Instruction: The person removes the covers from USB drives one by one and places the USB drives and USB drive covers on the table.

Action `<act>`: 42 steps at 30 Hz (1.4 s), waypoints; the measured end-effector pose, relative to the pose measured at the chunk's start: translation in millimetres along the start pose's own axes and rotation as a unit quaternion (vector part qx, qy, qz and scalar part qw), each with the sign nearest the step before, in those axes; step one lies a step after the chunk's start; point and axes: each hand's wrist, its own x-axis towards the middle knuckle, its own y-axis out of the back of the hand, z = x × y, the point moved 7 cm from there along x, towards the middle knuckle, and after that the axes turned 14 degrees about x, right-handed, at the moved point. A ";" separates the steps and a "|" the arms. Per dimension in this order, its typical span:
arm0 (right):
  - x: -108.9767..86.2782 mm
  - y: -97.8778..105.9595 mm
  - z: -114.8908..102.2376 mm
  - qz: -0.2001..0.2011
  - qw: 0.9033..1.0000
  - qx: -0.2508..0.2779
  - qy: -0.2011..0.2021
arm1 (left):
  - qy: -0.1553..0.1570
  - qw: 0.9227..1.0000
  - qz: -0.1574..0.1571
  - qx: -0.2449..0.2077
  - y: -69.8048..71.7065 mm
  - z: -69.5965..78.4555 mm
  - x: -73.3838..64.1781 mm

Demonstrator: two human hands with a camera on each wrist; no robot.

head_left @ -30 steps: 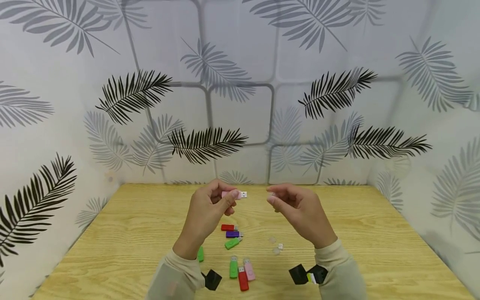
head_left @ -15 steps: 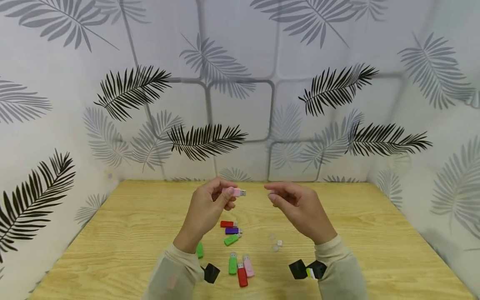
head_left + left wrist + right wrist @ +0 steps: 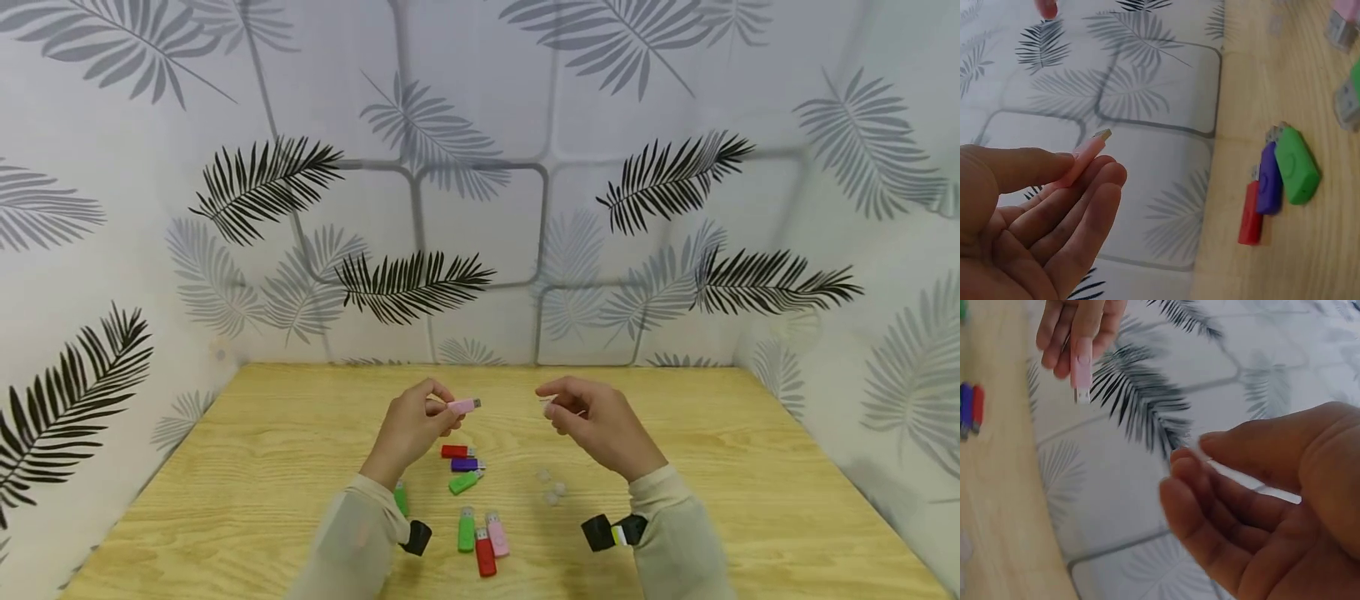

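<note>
My left hand [image 3: 411,425] pinches a pink USB flash drive [image 3: 463,406] between thumb and fingers, its bare metal plug pointing right toward the other hand. In the left wrist view the same pink drive [image 3: 1085,159] sits between the thumb and forefinger. Across from it, apart by a short gap, my right hand [image 3: 602,421] pinches a small clear cap [image 3: 1197,450] at its fingertips; the fingers hide most of it. Both hands are raised above the wooden table [image 3: 300,450].
Red [image 3: 454,452], purple [image 3: 465,465] and green [image 3: 465,482] flash drives lie below the left hand. Nearer are another green [image 3: 467,531], a red [image 3: 486,554] and a pink one [image 3: 497,535]. A green drive [image 3: 401,500] lies by the left sleeve. Loose clear caps [image 3: 560,489] lie right.
Both hands have come down slightly. The left hand has drawn the pink flash drive a little to the left and tilted its plug upward. The grips stay the same.
</note>
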 end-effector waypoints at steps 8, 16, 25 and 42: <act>-0.4 -21.3 41.6 -0.113 0.990 -0.015 -0.082 | 0.058 0.997 0.054 0.020 -22.9 -43.9 11.1; -4.6 -36.2 55.1 -0.184 0.976 0.004 -0.121 | 0.105 0.989 0.072 -0.076 -38.4 -80.5 14.5; -10.1 -40.6 82.7 -0.194 0.963 0.030 -0.182 | 0.146 0.982 0.028 -0.118 -46.6 -101.5 13.5; -17.9 -40.7 97.5 -0.180 0.954 -0.041 -0.237 | 0.150 0.984 0.024 -0.087 -48.3 -103.7 12.9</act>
